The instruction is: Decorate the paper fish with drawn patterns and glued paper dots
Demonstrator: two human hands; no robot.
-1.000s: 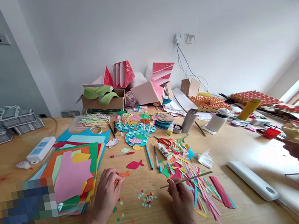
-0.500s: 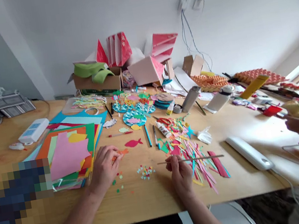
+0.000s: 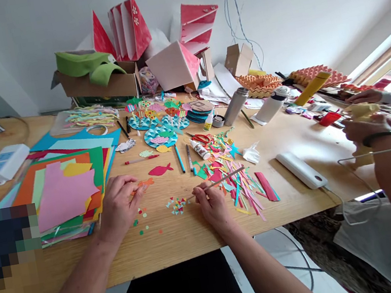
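My left hand (image 3: 120, 201) pinches an orange paper fish (image 3: 146, 182) low over the table. My right hand (image 3: 210, 204) grips a thin stick (image 3: 226, 177), its left tip pointing at a small pile of tiny paper triangles (image 3: 177, 205). Small green and orange paper dots (image 3: 140, 222) lie between my hands. Just beyond them rests a dark pink paper fish (image 3: 160, 170). A red pen (image 3: 141, 159), a blue marker (image 3: 180, 159) and a white glue bottle (image 3: 200, 149) lie farther back. Colourful paper strips (image 3: 242, 183) are heaped right of my right hand.
Stacked coloured paper (image 3: 65, 198) lies left. Wavy blue paper discs (image 3: 158, 136) and several decorated paper fish sit behind. A steel flask (image 3: 236, 106), a white bottle (image 3: 274, 105) and a long white device (image 3: 301, 170) with a cable stand or lie right. Other people's hands (image 3: 368, 130) work at far right.
The stick has tilted, its left tip now lower and near the triangle pile. My left hand still holds the orange fish. The head view has shifted downward and to the right.
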